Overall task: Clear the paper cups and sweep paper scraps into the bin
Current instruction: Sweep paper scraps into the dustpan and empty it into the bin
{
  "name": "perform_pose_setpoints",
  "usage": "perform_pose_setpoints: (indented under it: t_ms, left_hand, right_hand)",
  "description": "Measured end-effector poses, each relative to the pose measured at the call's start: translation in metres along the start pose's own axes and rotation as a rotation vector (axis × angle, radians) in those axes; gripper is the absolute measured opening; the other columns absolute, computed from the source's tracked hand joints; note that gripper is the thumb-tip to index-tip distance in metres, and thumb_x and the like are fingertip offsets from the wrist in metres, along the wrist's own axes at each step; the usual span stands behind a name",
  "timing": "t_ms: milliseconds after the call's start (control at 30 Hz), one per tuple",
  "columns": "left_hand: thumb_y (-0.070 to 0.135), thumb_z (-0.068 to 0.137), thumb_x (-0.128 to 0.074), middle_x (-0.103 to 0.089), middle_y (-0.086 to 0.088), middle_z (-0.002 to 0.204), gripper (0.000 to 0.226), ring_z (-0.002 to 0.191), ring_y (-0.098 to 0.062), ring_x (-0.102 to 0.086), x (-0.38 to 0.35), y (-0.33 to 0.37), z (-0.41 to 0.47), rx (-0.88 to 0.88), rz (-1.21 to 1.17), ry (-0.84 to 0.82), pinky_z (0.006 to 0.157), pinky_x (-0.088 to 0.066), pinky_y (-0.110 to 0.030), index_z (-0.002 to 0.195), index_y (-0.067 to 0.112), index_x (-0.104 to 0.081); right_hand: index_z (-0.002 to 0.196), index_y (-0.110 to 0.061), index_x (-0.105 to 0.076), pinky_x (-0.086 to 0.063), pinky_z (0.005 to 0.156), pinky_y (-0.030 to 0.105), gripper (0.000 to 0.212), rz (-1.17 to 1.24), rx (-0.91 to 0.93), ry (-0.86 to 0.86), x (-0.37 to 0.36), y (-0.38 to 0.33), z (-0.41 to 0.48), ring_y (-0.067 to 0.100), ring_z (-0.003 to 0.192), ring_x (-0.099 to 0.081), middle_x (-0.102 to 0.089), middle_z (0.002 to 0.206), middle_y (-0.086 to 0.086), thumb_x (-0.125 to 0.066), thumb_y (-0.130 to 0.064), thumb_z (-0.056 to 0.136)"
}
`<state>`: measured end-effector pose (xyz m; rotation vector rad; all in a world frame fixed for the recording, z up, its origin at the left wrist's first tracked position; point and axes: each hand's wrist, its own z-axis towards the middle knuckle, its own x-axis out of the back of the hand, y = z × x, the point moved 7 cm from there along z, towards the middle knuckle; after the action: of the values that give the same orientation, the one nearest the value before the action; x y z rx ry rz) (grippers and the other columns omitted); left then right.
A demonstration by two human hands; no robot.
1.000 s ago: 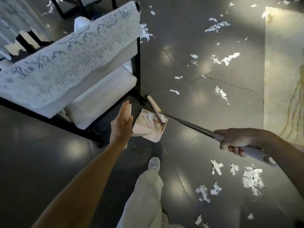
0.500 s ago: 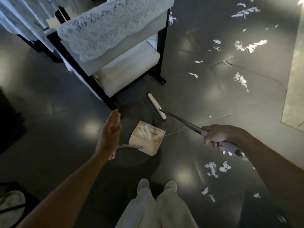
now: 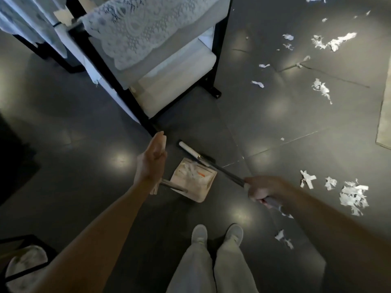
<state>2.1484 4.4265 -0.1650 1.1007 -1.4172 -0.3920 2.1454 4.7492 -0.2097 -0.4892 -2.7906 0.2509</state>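
Note:
My right hand (image 3: 262, 189) is shut on the grey broom handle, whose white broom head (image 3: 189, 150) rests on the dark floor just beyond the dustpan. The beige dustpan (image 3: 198, 196) sits on the floor in front of my feet with paper scraps inside. My left hand (image 3: 151, 163) holds the end of the dustpan handle (image 3: 173, 186) at the base of the palm, fingers stretched out straight. Loose paper scraps (image 3: 353, 197) lie to my right, and more paper scraps (image 3: 321, 89) are scattered farther off. No paper cups are in view.
A black-framed chair (image 3: 169, 81) with white cushions and a lace cover stands just beyond the dustpan, its leg close to my left hand. A pale rug edge (image 3: 385, 123) is at the far right. A black-framed container (image 3: 21, 265) sits at the bottom left.
The dustpan and broom head have been drawn back from the chair leg toward my feet. My view has shifted back and left, and both feet now stand together.

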Motion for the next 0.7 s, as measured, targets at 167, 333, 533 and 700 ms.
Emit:
perform_pose_setpoints:
  t_ms: [167,333,533,700]
  left_hand:
    - [0.014,0.094,-0.049,-0.049,-0.009,0.143,0.058,0.128,-0.026,-0.049,-0.018,0.021,0.018,-0.118,0.079,-0.112,0.106,-0.041,-0.042,0.144,0.039,-0.031]
    - [0.007,0.094,-0.054,-0.048,0.005,0.139,0.057,0.121,-0.009,-0.046,-0.042,0.067,0.033,-0.340,0.120,-0.161,0.105,-0.034,-0.021,0.147,0.023,-0.037]
    - [0.009,0.095,-0.055,-0.054,-0.004,0.138,0.055,0.117,-0.021,-0.055,-0.105,0.137,0.063,-0.401,0.137,-0.191,0.095,-0.033,-0.014,0.145,0.025,-0.040]
    - [0.011,0.095,-0.053,-0.058,-0.003,0.133,0.054,0.107,-0.030,-0.061,-0.186,0.194,0.090,-0.367,0.097,-0.258,0.095,-0.046,-0.033,0.142,0.034,-0.042]
  right_hand:
    - [0.139,-0.009,-0.039,-0.031,0.035,0.014,0.054,0.223,-0.094,-0.160,0.001,0.037,-0.043,0.009,0.031,-0.032,-0.037,0.040,0.000,-0.049,0.005,0.088]
    - [0.140,-0.025,-0.035,-0.033,0.035,0.016,0.064,0.330,-0.040,-0.025,0.032,0.058,-0.058,0.011,0.030,-0.033,-0.040,0.044,0.006,-0.047,0.007,0.086]
    - [0.144,-0.026,-0.032,-0.034,0.033,0.015,0.072,0.499,-0.032,0.122,0.103,0.108,-0.061,0.012,0.026,-0.034,-0.040,0.040,0.007,-0.050,0.010,0.085]
    - [0.116,-0.013,-0.049,-0.034,0.037,0.017,0.041,0.557,-0.118,0.195,0.174,0.178,-0.052,0.014,0.030,-0.033,-0.041,0.042,0.007,-0.050,0.009,0.082]
